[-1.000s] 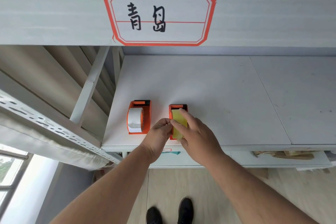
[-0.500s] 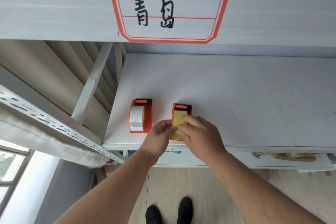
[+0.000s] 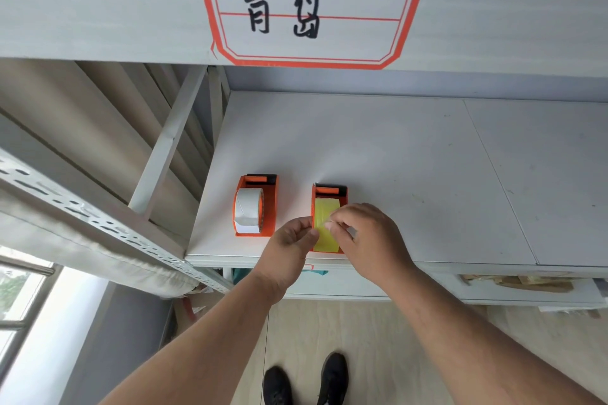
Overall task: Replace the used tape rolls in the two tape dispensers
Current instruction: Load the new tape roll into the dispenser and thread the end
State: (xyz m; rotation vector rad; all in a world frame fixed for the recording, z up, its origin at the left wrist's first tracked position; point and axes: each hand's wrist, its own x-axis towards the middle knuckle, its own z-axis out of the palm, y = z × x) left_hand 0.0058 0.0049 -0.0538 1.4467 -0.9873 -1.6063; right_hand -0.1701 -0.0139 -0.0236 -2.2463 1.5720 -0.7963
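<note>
Two orange tape dispensers stand side by side near the front edge of a white shelf [image 3: 394,148]. The left dispenser [image 3: 270,207] holds a white tape roll [image 3: 247,211]. In the right dispenser [image 3: 329,191] sits a yellow tape roll [image 3: 325,214]. My left hand [image 3: 291,240] pinches the right dispenser's left wall. The fingertips of my right hand [image 3: 365,237] press on top of the yellow roll and cover the dispenser's right side. Whether the fingers pinch a tape end I cannot tell.
An upper shelf beam with an orange-bordered label [image 3: 311,6] overhangs the work area. A perforated metal rail [image 3: 82,217] and rack upright [image 3: 167,141] run on the left. Cardboard scraps [image 3: 516,283] lie on the lower shelf at right. My shoes [image 3: 306,378] are on the floor below.
My right hand slid back from the roll's far end to its top middle, uncovering more yellow tape. The left hand kept its hold on the dispenser. The camera shifted slightly.
</note>
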